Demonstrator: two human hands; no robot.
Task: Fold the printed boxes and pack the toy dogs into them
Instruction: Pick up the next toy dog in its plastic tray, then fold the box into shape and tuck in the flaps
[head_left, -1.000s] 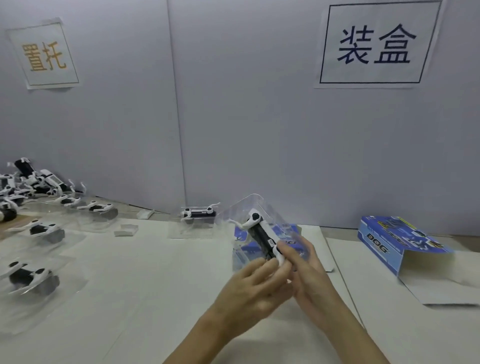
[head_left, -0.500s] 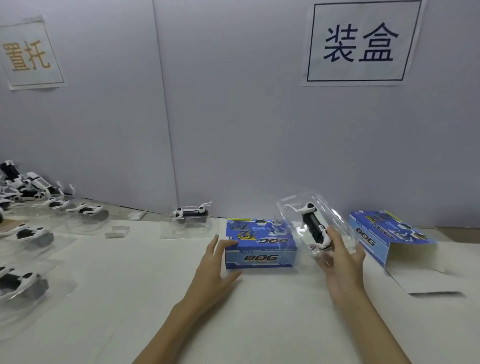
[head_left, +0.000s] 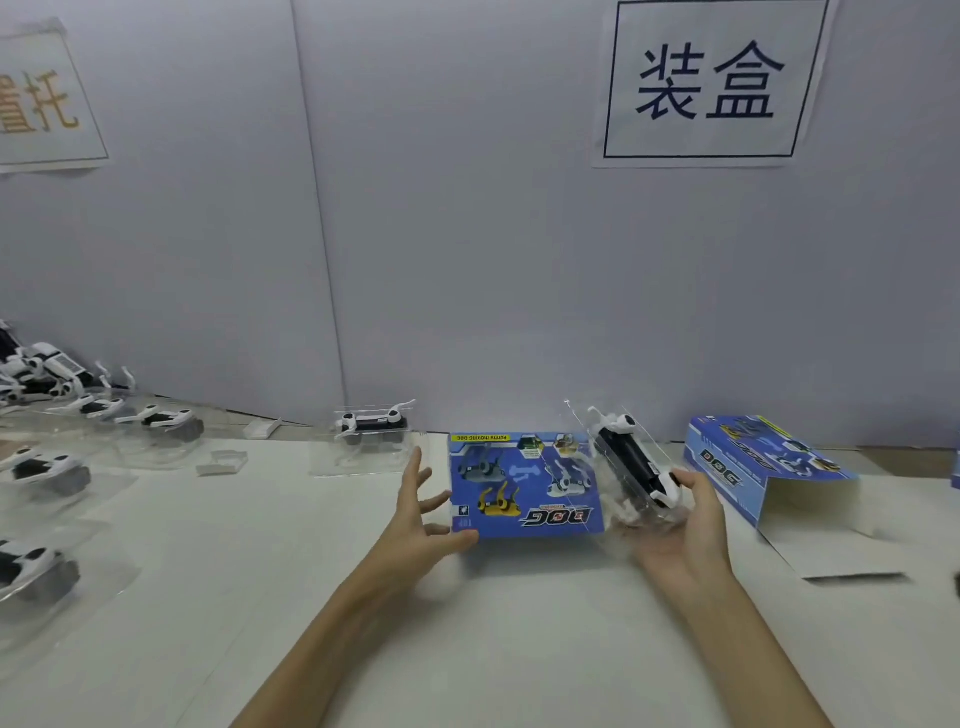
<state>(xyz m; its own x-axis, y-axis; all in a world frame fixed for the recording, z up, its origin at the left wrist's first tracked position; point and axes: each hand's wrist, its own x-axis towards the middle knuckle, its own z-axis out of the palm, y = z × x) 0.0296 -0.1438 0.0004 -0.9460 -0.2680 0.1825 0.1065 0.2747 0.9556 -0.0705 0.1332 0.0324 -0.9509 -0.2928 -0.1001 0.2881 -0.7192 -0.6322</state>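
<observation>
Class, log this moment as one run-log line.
left hand: open, touching blue printed box | right hand: holds clear-packed black-and-white toy dog

"DOG" on blue box (head_left: 524, 488); wall sign (head_left: 709, 83) "装盒"

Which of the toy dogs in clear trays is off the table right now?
The toy dog in the right hand, tilted beside the blue box. The others lie on the table at the left.

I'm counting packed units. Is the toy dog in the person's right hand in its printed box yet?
Out. The toy dog, in its clear tray, is held by the right hand beside the blue box, which the left hand is tipping up.
</observation>
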